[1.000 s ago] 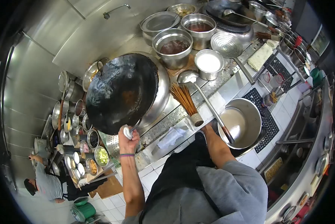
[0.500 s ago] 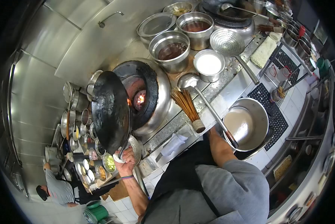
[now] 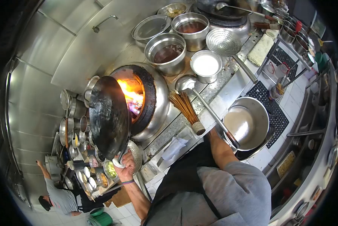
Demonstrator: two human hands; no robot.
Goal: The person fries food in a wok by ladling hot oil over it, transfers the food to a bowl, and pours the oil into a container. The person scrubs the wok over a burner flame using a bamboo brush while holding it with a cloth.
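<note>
My left hand (image 3: 126, 165) is closed around the handle of a black wok (image 3: 108, 116), with a folded white cloth (image 3: 118, 162) at the grip. The wok is tipped up on its side, off the burner, its dark face showing. Beside it, large orange and blue flames (image 3: 133, 96) rise inside the round wok burner (image 3: 154, 101). My right forearm (image 3: 218, 147) reaches down to the counter's front edge, where the hand itself is hidden. Near that arm lie a long-handled ladle (image 3: 210, 109) and a bamboo wok brush (image 3: 186, 111).
Pots of dark liquid (image 3: 165, 52), a bowl of white contents (image 3: 206, 66) and a perforated strainer (image 3: 224, 42) stand beyond the burner. A large deep pot (image 3: 248, 122) is at right. Ingredient containers (image 3: 102, 179) sit at left, where a co-worker (image 3: 61, 197) stands.
Flames have flared up high in the burner, where only a small glow showed before. The wok stays tilted in my left hand. The co-worker's arm now stretches out farther.
</note>
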